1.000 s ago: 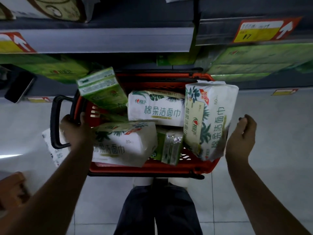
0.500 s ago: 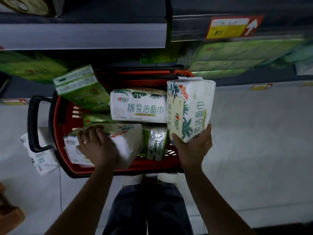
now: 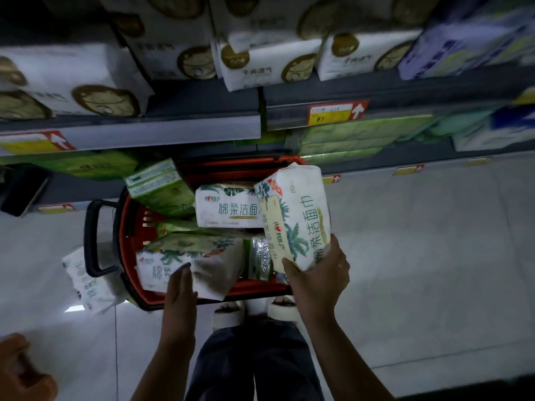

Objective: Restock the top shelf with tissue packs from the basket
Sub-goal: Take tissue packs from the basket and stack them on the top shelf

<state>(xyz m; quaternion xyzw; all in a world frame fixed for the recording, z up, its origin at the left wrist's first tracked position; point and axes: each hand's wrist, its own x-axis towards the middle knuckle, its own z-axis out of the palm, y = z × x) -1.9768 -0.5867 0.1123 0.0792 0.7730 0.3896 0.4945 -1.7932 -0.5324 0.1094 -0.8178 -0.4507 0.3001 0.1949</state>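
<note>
At the basket's point(image 3: 254, 286) three o'clock edge, the right hand point(image 3: 317, 280) clamps its fingers on an upright tissue pack point(image 3: 298, 215); the left hand point(image 3: 181, 287) lies flat, fingers straight, on a second pack point(image 3: 214, 256). A straight lift should clear the neighbours.

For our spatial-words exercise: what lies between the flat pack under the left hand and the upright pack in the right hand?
Head view: a small shiny green pack stands in the basket between the flat pack and the upright pack.
</note>
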